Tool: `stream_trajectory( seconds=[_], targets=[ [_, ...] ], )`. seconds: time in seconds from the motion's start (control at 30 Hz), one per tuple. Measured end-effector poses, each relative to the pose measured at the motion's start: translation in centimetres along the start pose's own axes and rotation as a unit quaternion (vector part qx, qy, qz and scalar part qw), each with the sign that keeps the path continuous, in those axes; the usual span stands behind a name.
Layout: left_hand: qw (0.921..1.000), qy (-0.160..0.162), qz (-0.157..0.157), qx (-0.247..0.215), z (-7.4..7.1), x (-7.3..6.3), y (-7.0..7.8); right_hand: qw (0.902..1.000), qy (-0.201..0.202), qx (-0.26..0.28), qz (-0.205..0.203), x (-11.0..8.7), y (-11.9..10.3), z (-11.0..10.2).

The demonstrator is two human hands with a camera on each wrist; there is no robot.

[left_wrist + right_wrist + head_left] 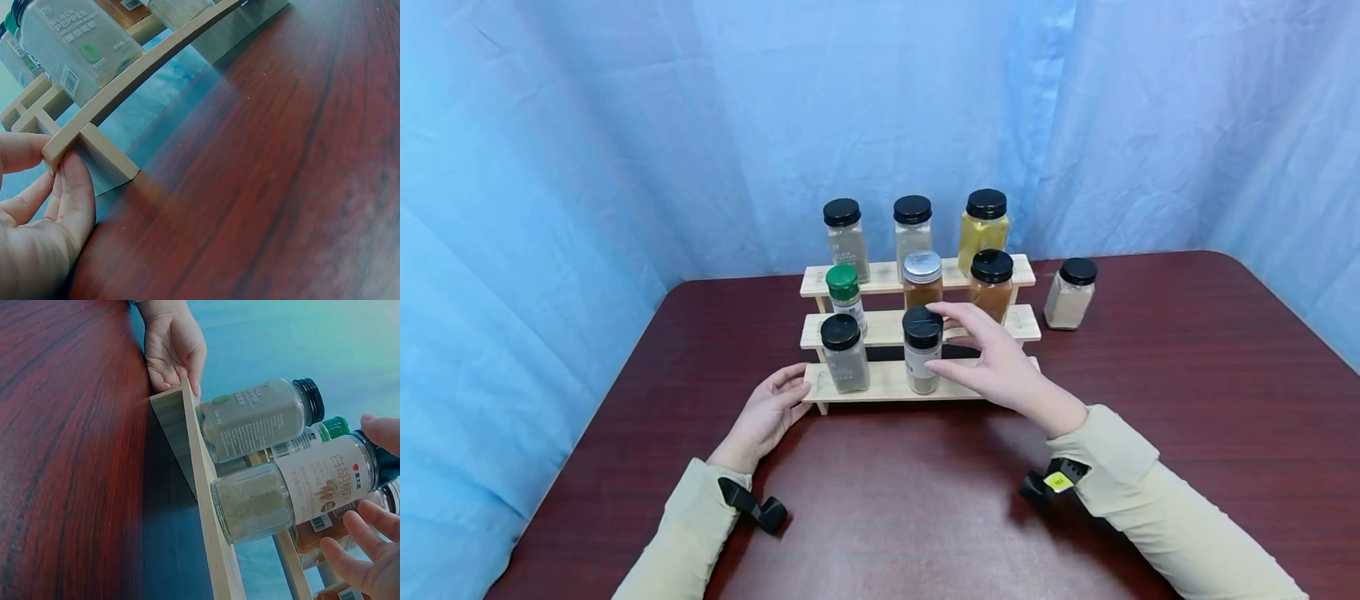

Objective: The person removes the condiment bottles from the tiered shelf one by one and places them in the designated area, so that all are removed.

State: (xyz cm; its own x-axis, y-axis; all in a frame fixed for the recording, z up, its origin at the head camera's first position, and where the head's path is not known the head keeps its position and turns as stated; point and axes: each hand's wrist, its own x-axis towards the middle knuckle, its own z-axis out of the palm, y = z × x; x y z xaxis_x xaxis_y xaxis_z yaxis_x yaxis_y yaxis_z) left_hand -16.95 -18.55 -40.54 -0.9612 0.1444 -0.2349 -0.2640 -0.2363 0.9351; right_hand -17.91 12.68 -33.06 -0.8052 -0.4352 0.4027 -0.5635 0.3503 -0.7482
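A three-step wooden spice rack (887,382) stands on the table, bearing several spice jars. My left hand (769,419) pinches the left end of its lowest step, with fingers above and below the board (106,94). Beside that hand, a black-lidded jar marked black pepper (87,47) sits on the same step. My right hand (992,362) is around the right side of a jar with a white label and black lid (922,358), upright mid-step. In the right wrist view its fingers (359,540) are spread and fairly straight; whether they touch the jar I cannot tell.
Behind are a green-capped jar (844,287), a silver-lidded jar (922,279) and an orange-brown jar (992,283) on the middle step. The top step holds three black-lidded jars, one yellow (983,232). Another jar (1071,296) stands on the table right of the rack.
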Motion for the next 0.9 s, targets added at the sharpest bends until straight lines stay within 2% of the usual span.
stream_trajectory(
  seconds=[0.13,0.53,0.9],
  targets=[
    [1.0,0.0,-0.003,0.0,0.0,0.0,0.0,1.0,-0.003,0.002,-0.009,0.1,-0.1,0.3],
    [1.0,-0.004,0.005,-0.002,0.0,-0.1,0.0,0.9991,-0.019,-0.039,-0.003,0.3,0.0,1.0],
    [1.0,-0.004,0.006,-0.002,0.0,-0.1,0.0,0.9985,-0.001,-0.054,-0.011,0.3,0.4,1.7]
  ],
)
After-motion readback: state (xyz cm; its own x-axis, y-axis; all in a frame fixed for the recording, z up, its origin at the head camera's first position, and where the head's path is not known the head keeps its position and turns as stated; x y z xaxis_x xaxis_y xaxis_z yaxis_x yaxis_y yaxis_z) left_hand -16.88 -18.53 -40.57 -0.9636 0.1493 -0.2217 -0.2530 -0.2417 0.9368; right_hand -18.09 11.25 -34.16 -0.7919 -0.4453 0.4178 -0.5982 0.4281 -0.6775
